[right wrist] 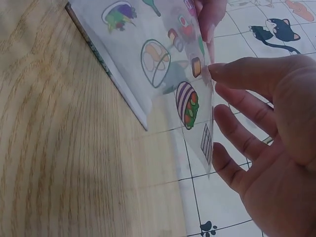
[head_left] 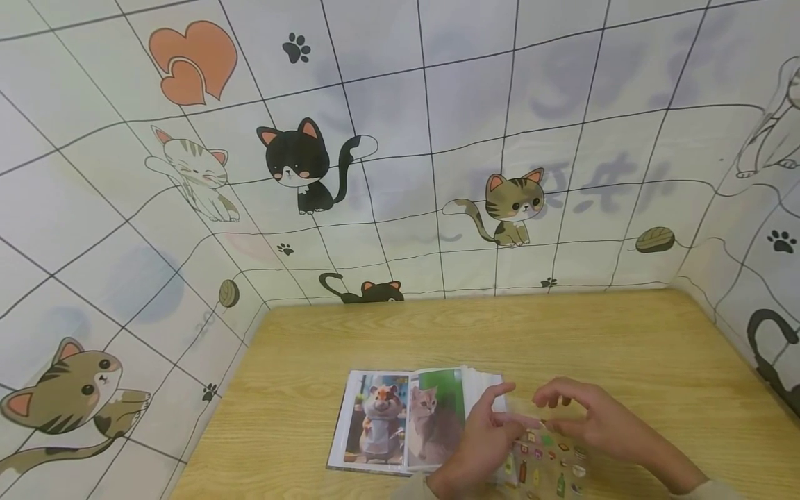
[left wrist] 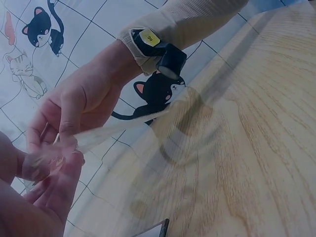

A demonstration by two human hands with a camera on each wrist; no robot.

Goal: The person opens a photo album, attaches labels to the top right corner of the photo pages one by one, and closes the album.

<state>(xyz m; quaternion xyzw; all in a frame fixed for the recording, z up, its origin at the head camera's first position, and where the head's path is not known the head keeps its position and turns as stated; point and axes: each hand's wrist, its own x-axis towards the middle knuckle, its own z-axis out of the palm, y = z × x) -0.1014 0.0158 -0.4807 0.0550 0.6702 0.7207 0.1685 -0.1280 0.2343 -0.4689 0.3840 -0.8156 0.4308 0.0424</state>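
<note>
A clear sticker sheet [head_left: 536, 474] printed with small food and bottle pictures is held up between both hands. My left hand [head_left: 484, 432] grips its upper edge, thumb and fingers closed on it. My right hand [right wrist: 281, 118] pinches the sheet's edge near a small sticker [right wrist: 196, 67], thumb in front, with the other fingers spread behind. Whether a sticker is lifted there cannot be made out. Beside and partly under the left hand, a photo album [head_left: 338, 444] lies open, showing a hamster picture [head_left: 377, 423] and a cat picture [head_left: 431, 417].
The album rests on a wooden table [head_left: 300, 340]. A white grid-patterned sheet with cartoon cats [head_left: 400, 173] stands as a wall behind the table and along both sides. A small camera [left wrist: 170, 61] is strapped to the right wrist.
</note>
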